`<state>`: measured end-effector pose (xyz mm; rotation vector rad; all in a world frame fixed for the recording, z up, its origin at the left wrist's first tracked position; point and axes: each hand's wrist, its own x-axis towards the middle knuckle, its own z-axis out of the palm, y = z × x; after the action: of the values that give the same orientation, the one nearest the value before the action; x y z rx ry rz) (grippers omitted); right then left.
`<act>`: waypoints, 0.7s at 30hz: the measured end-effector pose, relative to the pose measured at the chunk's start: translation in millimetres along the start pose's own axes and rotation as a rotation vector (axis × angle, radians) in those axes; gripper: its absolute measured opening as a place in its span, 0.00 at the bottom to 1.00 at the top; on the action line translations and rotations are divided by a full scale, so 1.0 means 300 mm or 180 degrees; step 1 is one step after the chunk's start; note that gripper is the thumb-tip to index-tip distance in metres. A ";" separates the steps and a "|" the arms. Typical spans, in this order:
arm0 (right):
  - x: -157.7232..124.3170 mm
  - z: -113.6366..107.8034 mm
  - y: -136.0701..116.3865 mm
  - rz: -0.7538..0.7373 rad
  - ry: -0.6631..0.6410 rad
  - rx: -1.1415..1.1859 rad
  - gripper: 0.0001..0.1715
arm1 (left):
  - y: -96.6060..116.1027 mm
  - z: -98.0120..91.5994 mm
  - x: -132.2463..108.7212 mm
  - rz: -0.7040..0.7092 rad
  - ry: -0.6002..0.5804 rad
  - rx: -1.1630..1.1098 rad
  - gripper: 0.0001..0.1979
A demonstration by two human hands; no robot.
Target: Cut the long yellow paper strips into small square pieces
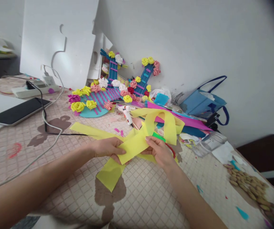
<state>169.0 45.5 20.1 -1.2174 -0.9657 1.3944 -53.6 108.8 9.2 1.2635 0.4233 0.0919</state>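
Forearms (56, 171) foremost; yellow strip (134, 147) held between hands (160, 152)

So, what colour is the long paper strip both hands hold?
The strip is yellow, clearest in the head view.

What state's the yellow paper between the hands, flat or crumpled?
Flat: the yellow paper between the left hand and right hand shows a smooth face and straight edges. Doubled underneath or not, cannot tell.
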 end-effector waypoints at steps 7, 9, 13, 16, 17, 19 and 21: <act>0.004 -0.002 0.000 -0.0007 0.0047 0.0141 0.16 | 0.002 0.007 0.004 -0.0069 -0.0019 0.0117 0.13; 0.003 -0.002 -0.001 -0.0002 -0.0006 0.0117 0.18 | 0.003 0.009 0.005 -0.0082 -0.0019 0.0129 0.13; 0.002 -0.001 0.009 -0.0159 0.0169 -0.0115 0.15 | 0.006 0.015 0.003 -0.0093 -0.0082 0.0172 0.14; 0.002 0.004 0.012 -0.0167 0.0173 -0.0054 0.17 | 0.005 0.018 0.003 -0.0096 -0.0106 0.0211 0.14; 0.002 0.006 0.012 -0.0169 0.0129 -0.0010 0.17 | 0.004 0.019 0.003 -0.0098 -0.0125 0.0219 0.14; 0.003 0.010 0.013 -0.0196 0.0036 0.0013 0.17 | 0.001 0.022 0.005 -0.0122 -0.0192 0.0214 0.14; 0.006 0.013 0.017 -0.0252 0.0043 -0.0066 0.15 | -0.003 0.027 0.008 -0.0178 -0.0267 0.0172 0.14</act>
<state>164.3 46.5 15.6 -1.1897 -1.0106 1.3156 -48.6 101.8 9.6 1.3031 0.3904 -0.0199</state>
